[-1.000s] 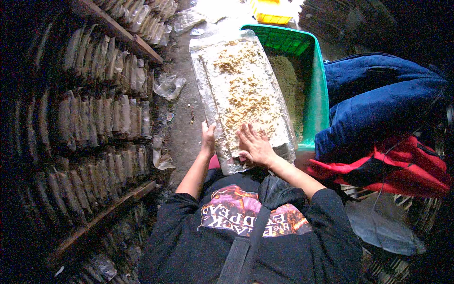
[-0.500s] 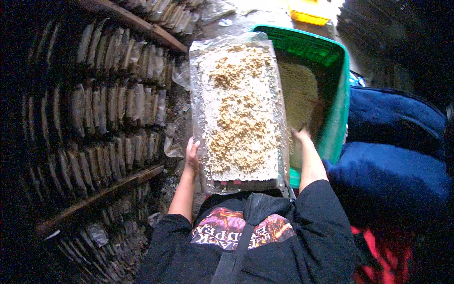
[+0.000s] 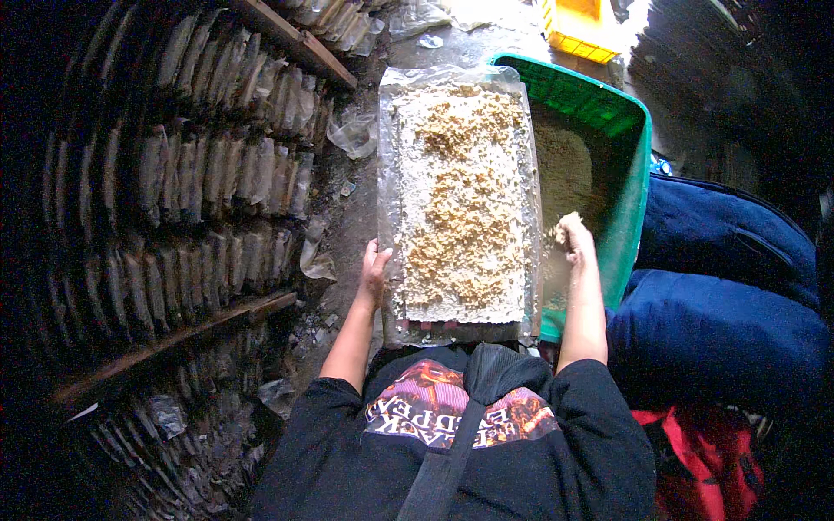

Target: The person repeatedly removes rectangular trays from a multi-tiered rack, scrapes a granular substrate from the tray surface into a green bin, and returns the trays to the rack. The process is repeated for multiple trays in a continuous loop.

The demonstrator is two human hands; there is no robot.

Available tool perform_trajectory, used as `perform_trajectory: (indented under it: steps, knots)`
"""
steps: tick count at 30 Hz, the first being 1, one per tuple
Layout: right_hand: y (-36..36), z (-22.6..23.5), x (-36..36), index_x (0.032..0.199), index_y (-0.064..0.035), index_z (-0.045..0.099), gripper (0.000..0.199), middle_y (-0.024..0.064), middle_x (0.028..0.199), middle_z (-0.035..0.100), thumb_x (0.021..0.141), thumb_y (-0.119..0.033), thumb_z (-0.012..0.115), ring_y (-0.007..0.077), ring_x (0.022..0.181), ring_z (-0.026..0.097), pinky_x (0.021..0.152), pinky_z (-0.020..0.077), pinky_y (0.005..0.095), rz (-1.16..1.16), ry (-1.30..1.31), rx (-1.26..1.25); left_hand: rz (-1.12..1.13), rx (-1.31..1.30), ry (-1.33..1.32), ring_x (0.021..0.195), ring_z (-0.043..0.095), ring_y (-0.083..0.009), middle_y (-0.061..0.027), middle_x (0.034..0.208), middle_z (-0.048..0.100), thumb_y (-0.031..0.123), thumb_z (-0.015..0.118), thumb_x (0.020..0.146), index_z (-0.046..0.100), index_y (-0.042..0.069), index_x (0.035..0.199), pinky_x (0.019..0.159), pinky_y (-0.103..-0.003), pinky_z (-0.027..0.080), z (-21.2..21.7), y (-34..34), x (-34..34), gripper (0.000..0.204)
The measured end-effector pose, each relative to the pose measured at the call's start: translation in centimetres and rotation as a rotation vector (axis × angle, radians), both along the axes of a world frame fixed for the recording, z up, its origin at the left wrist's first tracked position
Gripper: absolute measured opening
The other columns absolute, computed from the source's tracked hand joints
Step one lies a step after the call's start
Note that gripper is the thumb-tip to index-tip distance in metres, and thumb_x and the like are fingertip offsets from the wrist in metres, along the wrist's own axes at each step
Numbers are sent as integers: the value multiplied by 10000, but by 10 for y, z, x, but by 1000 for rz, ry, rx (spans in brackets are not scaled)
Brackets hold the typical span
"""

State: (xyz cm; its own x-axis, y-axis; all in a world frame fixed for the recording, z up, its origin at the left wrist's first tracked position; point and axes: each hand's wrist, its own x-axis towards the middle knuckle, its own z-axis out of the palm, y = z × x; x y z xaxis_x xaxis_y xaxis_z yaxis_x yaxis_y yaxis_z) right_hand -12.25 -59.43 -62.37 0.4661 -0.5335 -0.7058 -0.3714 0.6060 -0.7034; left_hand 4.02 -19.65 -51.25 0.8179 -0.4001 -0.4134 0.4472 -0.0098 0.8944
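Observation:
A rectangular plastic-lined slab (image 3: 395,208) lies lengthwise in front of me. Its top carries a white layer scattered with tan, crumbly granules (image 3: 465,230). My left hand (image 3: 373,267) grips the slab's left edge, the thumb lying on the plastic. To the right stands a deep green tub (image 3: 638,208) with pale granular material (image 3: 560,156) in its bottom. Over the tub's near part, beside the slab's right edge, my right hand (image 3: 577,241) is closed around a clump of pale granules (image 3: 570,220) that shows past the fingers.
Rows of upright, plastic-wrapped slabs (image 3: 217,182) fill racks with wooden beams (image 3: 295,39) on the left. Plastic scraps (image 3: 352,136) litter the floor. A yellow crate (image 3: 582,30) sits beyond the tub. Dark blue fabric (image 3: 721,321) and something red (image 3: 704,460) are close on the right.
My right hand has come up from the material in the tub with a clump of granules in it. My left hand keeps hold of the slab's edge. The whole view has shifted slightly.

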Motion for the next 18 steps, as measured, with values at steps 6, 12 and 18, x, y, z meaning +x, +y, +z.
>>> perform_trajectory:
  steps: [6,12,18]
  knots:
    - [29,156,57,974,-6,548,207,82,794,605,823,-144,581,157,653,597,578,512,267,73,-285,24,-67,27,14,902,490,-165,-91,1001,521,175,480,786,393,7,1121,819,-290,391,-5,3,5,385]
    - [100,202,117,1027,-25,548,275,59,802,612,789,-147,611,146,669,597,629,514,289,640,-118,-37,-52,-51,24,943,478,-185,-114,1061,500,150,481,784,379,7,1133,849,-304,378,-18,9,6,391]
    - [124,165,174,923,-43,556,143,53,717,586,795,-102,578,154,646,585,590,500,300,713,-93,-293,-105,16,-47,974,477,-211,-132,1090,501,177,524,774,353,-7,1171,872,-304,363,-21,13,7,470]
